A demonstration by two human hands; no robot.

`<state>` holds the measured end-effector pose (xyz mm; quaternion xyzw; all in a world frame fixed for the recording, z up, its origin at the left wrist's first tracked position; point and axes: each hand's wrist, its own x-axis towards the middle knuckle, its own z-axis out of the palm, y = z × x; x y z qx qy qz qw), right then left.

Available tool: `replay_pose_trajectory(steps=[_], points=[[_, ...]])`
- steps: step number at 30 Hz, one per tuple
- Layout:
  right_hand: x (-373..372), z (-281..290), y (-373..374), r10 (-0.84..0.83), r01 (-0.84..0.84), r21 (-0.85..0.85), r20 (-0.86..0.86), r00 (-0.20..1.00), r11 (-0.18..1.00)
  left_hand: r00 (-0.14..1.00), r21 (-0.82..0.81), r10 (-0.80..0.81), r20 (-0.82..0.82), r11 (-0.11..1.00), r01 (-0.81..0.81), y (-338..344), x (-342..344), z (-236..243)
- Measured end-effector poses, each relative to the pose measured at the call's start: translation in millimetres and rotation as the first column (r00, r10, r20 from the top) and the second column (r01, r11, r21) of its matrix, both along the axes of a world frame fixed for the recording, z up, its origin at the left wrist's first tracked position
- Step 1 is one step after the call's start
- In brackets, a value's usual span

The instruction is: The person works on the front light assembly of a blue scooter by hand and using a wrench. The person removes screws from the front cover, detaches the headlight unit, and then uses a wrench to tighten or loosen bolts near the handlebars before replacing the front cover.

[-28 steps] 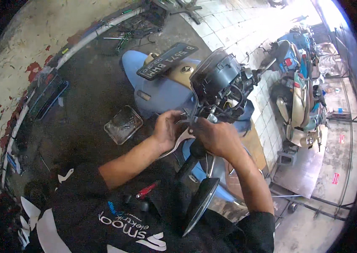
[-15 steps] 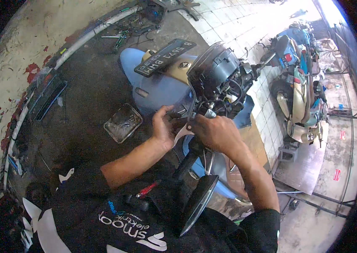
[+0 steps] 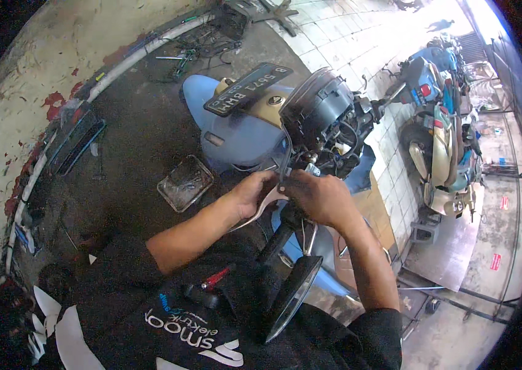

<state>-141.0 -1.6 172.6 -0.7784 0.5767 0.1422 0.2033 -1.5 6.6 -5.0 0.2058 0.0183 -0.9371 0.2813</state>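
A blue scooter [image 3: 236, 145] stands in front of me, its headlight housing [image 3: 319, 102] turned up and the wiring behind it exposed. At the handlebar's left side, my left hand [image 3: 250, 196] is closed at the pivot end of a pale metal hand lever [image 3: 267, 205]; its fingertips are hidden. My right hand [image 3: 322, 196] is closed just right of the lever's pivot, with bent fingers against the lever mount. What its fingertips grip is hidden. The black handlebar grip [image 3: 275, 243] and a round-backed mirror [image 3: 295, 299] lie nearer my body.
A metal tray [image 3: 186, 184] with small parts sits on the dark floor at left. Tools and cables [image 3: 190, 58] lie farther back by the wall. A red-handled tool [image 3: 215, 279] rests against my shirt. Parked scooters [image 3: 443, 135] line the right side, near a grey stool [image 3: 422, 231].
My left thumb, raised away from the lever before, has come in toward its pivot. The right hand stays at the lever mount. The whole view has shifted slightly.
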Motion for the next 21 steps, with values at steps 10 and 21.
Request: replay_pose_trajectory(steps=[10, 21], points=[[-47, -32, -12, -0.319, 0.53, -0.421, 0.474, 0.82, 0.737, 0.999, 0.029, -0.026, -0.019, 0.999, 0.027, -5, 2, 17], [-25, 5, -29, -0.003, 0.266, -0.425, 0.526, 0.85, 0.865, 0.999, 0.033, -0.027, 0.031, 0.999, 0.026, -7, 2, 19]])
